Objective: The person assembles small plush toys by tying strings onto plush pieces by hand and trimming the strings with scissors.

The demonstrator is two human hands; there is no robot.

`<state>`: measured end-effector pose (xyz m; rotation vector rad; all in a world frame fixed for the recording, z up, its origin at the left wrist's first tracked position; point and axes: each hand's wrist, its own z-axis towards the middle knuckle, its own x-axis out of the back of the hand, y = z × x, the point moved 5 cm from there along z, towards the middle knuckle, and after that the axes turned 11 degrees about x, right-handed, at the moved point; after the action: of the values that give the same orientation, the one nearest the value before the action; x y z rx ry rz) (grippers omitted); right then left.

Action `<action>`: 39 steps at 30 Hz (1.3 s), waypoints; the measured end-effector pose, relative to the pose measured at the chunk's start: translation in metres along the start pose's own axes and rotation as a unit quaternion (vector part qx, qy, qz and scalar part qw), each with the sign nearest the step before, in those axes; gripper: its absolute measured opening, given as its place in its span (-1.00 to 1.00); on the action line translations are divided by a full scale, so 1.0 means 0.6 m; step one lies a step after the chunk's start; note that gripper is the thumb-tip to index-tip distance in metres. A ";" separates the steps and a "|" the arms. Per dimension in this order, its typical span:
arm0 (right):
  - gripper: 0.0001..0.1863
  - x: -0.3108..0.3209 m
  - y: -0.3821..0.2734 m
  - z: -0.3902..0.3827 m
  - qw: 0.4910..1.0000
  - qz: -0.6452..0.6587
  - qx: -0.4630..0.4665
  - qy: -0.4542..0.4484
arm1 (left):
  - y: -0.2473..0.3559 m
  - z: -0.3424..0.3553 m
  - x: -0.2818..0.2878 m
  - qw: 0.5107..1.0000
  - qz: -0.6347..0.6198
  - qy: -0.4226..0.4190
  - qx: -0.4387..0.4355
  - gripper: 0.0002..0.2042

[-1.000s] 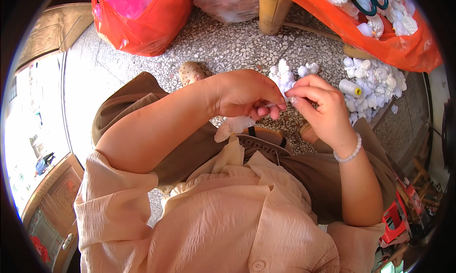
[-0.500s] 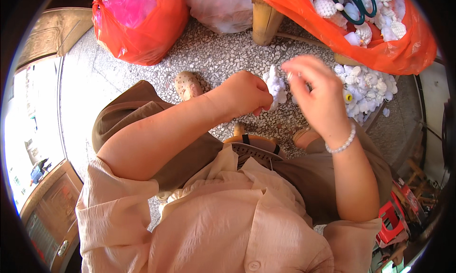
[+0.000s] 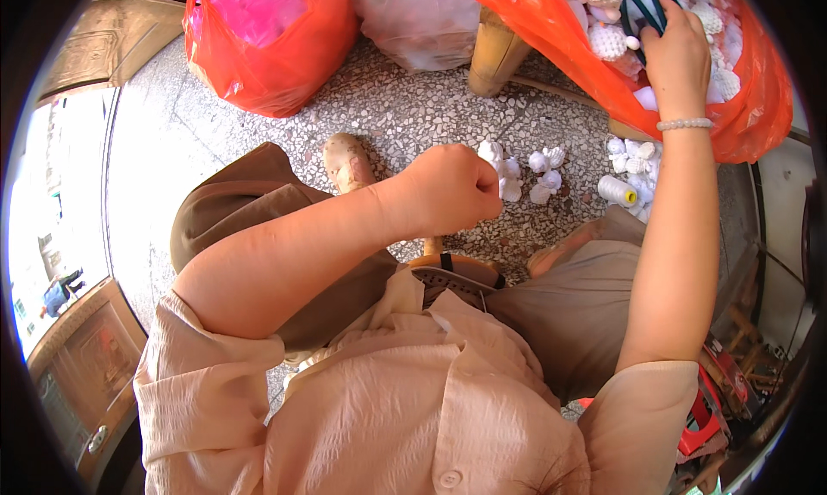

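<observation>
My left hand [image 3: 448, 189] is closed in a fist above my lap; whatever it holds is hidden. My right hand [image 3: 677, 56] reaches into an orange plastic bag [image 3: 543, 21] at the upper right, its fingers closed on dark green scissor handles [image 3: 636, 2] among white knitted pieces [image 3: 607, 43]. Small white soft pieces [image 3: 508, 180] lie on the speckled floor [image 3: 413, 107] beyond my left hand, with a white spool [image 3: 617, 191] with a yellow core beside a pile of them at the right.
A red bag [image 3: 258, 73] and a pale plastic bag [image 3: 413, 25] stand ahead. A bamboo leg [image 3: 495, 64] is beside the orange bag. A carved wooden door [image 3: 77, 348] is at the left, a red plastic stool [image 3: 702, 426] at lower right.
My right hand has moved up and right from beside my left hand into the orange bag onto the scissors. My left hand has closed into a fist; the white piece beneath it is out of sight.
</observation>
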<state>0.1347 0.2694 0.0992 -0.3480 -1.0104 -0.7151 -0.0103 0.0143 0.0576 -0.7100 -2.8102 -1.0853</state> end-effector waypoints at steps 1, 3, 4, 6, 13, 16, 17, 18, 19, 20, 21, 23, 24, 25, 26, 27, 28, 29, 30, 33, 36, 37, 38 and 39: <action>-0.59 0.009 0.003 -0.001 1.000 -0.014 -0.015 0.003 | -0.002 0.003 0.001 1.000 -0.024 -0.011 0.010 -0.87; -0.57 0.030 0.017 -0.009 0.998 -0.029 -0.035 0.036 | -0.005 0.006 0.005 0.998 -0.055 -0.014 0.028 -0.87; -0.55 0.047 0.025 -0.017 0.997 -0.018 -0.048 0.063 | -0.006 0.008 0.006 0.995 -0.085 -0.019 0.044 -0.87; -0.55 0.110 -0.004 -0.024 0.987 -0.051 -0.099 0.117 | -0.009 0.018 0.004 0.992 -0.104 -0.036 0.065 -0.86; -0.40 0.145 -0.046 -0.139 0.884 0.442 -0.146 0.046 | -0.042 0.036 -0.002 0.964 -0.229 -0.019 0.131 -0.87; -0.35 0.156 -0.044 -0.172 0.922 0.373 -0.091 0.048 | -0.042 0.039 -0.010 0.958 -0.259 -0.033 0.118 -0.86; -0.28 0.154 -0.045 -0.181 0.920 0.380 -0.095 0.026 | -0.042 0.039 -0.013 0.951 -0.280 -0.041 0.127 -0.87; -0.20 0.159 -0.048 -0.191 0.917 0.388 -0.099 0.005 | -0.043 0.039 -0.016 0.942 -0.302 -0.048 0.136 -0.88; -0.14 0.164 -0.062 -0.196 0.885 0.454 -0.098 -0.046 | -0.044 0.038 -0.017 0.942 -0.303 -0.046 0.138 -0.88; -0.08 0.177 -0.080 -0.201 0.847 0.514 -0.096 -0.096 | -0.040 0.038 -0.020 0.940 -0.312 -0.052 0.129 -0.88; -0.05 0.174 -0.105 -0.224 0.770 0.600 -0.155 -0.154 | -0.039 0.040 -0.021 0.938 -0.320 -0.057 0.121 -0.89; -0.04 0.162 -0.176 -0.277 0.576 0.730 -0.255 -0.264 | -0.043 0.042 -0.016 0.943 -0.311 -0.028 0.117 -0.87; -0.07 0.157 -0.212 -0.300 0.465 0.773 -0.295 -0.314 | -0.045 0.040 -0.011 0.947 -0.301 0.001 0.112 -0.85; -0.13 0.146 -0.235 -0.329 0.406 0.768 -0.337 -0.364 | -0.046 0.036 -0.009 0.947 -0.300 0.005 0.116 -0.85; -0.20 0.144 -0.250 -0.354 0.350 0.751 -0.383 -0.409 | -0.041 0.032 -0.003 0.944 -0.310 0.026 0.112 -0.85; -0.20 0.141 -0.255 -0.367 0.350 0.750 -0.386 -0.407 | -0.039 0.032 0.001 0.940 -0.320 0.049 0.110 -0.85; -0.25 0.140 -0.263 -0.379 0.336 0.751 -0.378 -0.425 | -0.036 0.032 0.000 0.940 -0.319 0.046 0.111 -0.85; -0.30 0.140 -0.269 -0.387 0.321 0.752 -0.367 -0.443 | -0.035 0.029 0.000 0.944 -0.302 0.053 0.120 -0.86; -0.30 0.138 -0.268 -0.392 0.320 0.753 -0.367 -0.443 | -0.034 0.026 0.000 0.948 -0.286 0.060 0.129 -0.87; -0.30 0.136 -0.268 -0.402 0.270 0.756 -0.397 -0.445 | -0.024 0.020 -0.001 0.957 -0.250 0.070 0.128 -0.86; -0.30 0.131 -0.269 -0.391 0.267 0.754 -0.396 -0.451 | -0.018 0.020 -0.009 0.963 -0.255 0.032 0.085 -0.84; -0.25 0.129 -0.270 -0.387 0.287 0.752 -0.386 -0.451 | -0.018 0.019 -0.013 0.963 -0.255 0.030 0.086 -0.84; -0.20 0.127 -0.271 -0.384 0.306 0.749 -0.374 -0.452 | -0.017 0.018 -0.017 0.962 -0.267 0.018 0.055 -0.84; -0.20 0.127 -0.272 -0.382 0.306 0.749 -0.374 -0.453 | -0.015 0.019 -0.020 0.960 -0.279 0.005 0.023 -0.83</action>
<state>0.1964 -0.0097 0.0408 -2.3583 -0.7194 1.0928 -0.0022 0.0106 0.0409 0.1175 -3.0943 -1.0593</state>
